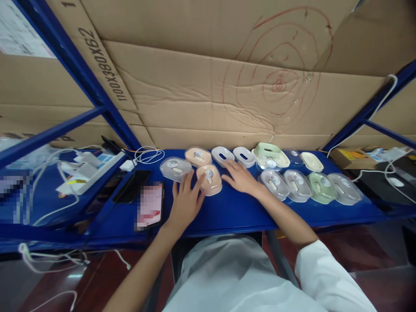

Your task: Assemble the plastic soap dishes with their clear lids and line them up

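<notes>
Lower peach dish (213, 184) mid-frame — left hand (186, 201) fingers spread at its left side, right hand (239, 175) fingers spread by left white dish (228, 152). Contact — can't tell. 4 lidded dishes (321, 188) right.

Looks like workshop or storeroom. Blue metal frame (74, 65) stands round blue desk (234, 212). Big brown cardboard (178, 78) stands at back, black numbers (103, 65) printed and red rings (279, 86) drawn on it. White power strip (94, 173) lies at left. Many plastic tubs (298, 190) sit in rows. Shiny dark red floor (354, 247) below.
</notes>
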### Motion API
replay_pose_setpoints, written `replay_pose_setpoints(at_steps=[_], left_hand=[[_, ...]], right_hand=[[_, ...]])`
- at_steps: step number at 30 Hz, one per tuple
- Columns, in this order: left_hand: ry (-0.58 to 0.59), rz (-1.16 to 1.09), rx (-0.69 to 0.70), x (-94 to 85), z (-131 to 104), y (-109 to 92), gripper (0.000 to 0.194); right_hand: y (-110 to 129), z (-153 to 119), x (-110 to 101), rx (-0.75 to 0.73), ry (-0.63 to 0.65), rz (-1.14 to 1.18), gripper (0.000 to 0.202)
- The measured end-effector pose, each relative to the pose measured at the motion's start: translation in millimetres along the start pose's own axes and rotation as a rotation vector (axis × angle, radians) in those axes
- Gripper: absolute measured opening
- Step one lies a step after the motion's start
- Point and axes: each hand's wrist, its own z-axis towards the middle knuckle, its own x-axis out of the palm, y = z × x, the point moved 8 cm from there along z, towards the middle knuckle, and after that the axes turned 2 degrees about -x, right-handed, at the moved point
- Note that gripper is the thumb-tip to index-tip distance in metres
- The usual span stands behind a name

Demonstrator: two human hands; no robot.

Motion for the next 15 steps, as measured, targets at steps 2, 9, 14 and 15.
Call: replay_pose_setpoints(at_steps=[2,9,14,15], left_hand=[[0.063,-0.002,0.018,7.9,-2.6,-10.3,0.058],[0.067,0.050,-0.079,15.0,4.7,-16.3,0.062],[0.040,-0.181,0.156,12.3,-18.7,-67.8,0.055],[0.051,-0.223,0.222,13.0,-23.8,-78.7,0.053]], right_hand=[[-24.5,5.5,-5.7,0.256,-0.052,-0.129,0.062],[-9.1,-13.2,0.1,0.148,0.067,-0.116,0.054],[-35.2,-27.3,-44.8,0.006,0.015,-0.161,0.052],[-58.2,-28.0,-57.9,0.090,0.002,-0.211,0.053]])
